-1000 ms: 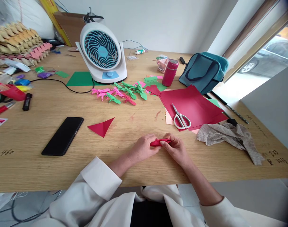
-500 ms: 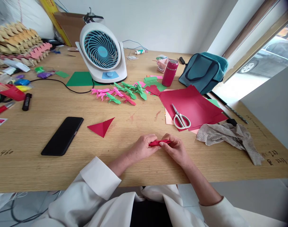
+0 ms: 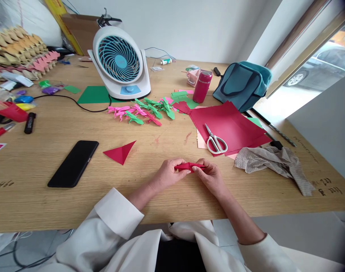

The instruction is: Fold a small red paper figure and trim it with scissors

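A pale wood-grain worktop (image 3: 33,204) fills the view. Its near edge runs just past the person's white sleeves (image 3: 118,215). Close to that edge, towards the left, a black phone (image 3: 73,163) lies flat and face down or dark. A red paper triangle (image 3: 120,152) sits just beyond it to the right. On the right side a crumpled grey-brown cloth (image 3: 274,162) lies beside a fan of red paper sheets (image 3: 231,122), and white-handled scissors (image 3: 216,140) rest on their near corner.

Farther back, a scatter of pink and green folded figures (image 3: 144,111) lies in front of a white desk fan (image 3: 120,64), which stands on a green sheet (image 3: 94,94). A dark red flask (image 3: 202,86) stands upright near a teal bag (image 3: 243,85). At the far left is a heap of tan folded pieces (image 3: 16,45). A plain white wall (image 3: 189,26) closes the back. On the right a window shows a parked car (image 3: 311,71).

Both forearms reach in from below and meet at the middle of the worktop. The left hand (image 3: 168,174) and the right hand (image 3: 212,177) sit low over the wood, knuckles up, fingers curled inward. Each pinches one end of the folded red paper (image 3: 189,166), a narrow strip held level between them, just above the surface.
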`<action>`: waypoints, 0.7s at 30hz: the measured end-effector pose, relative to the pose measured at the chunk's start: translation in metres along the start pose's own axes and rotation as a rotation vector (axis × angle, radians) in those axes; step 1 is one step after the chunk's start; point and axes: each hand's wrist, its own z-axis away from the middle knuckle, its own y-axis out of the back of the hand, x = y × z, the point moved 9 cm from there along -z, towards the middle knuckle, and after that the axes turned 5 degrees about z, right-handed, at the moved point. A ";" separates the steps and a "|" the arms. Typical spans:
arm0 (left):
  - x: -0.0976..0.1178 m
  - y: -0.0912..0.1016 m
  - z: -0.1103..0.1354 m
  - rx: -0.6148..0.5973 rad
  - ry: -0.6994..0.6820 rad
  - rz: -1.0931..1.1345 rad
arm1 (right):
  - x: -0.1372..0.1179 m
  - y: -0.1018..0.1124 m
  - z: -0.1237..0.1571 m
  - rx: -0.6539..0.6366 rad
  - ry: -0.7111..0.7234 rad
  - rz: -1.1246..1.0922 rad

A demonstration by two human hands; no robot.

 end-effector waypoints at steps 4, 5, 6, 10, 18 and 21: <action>0.002 0.002 0.000 -0.024 -0.022 0.065 | 0.001 0.000 0.000 -0.001 -0.012 -0.002; 0.003 0.002 0.000 -0.026 -0.035 0.086 | 0.001 -0.001 0.000 -0.003 -0.014 0.004; 0.004 0.002 0.000 -0.025 -0.048 0.109 | 0.000 -0.001 0.001 -0.008 -0.017 0.017; 0.001 0.002 0.000 -0.008 -0.053 0.166 | -0.003 -0.006 0.002 -0.039 -0.016 0.118; -0.005 0.008 -0.001 0.066 -0.056 0.147 | 0.000 -0.006 0.002 -0.022 0.024 0.058; -0.005 0.008 -0.001 0.064 -0.077 0.159 | 0.001 -0.005 0.002 -0.013 0.032 0.033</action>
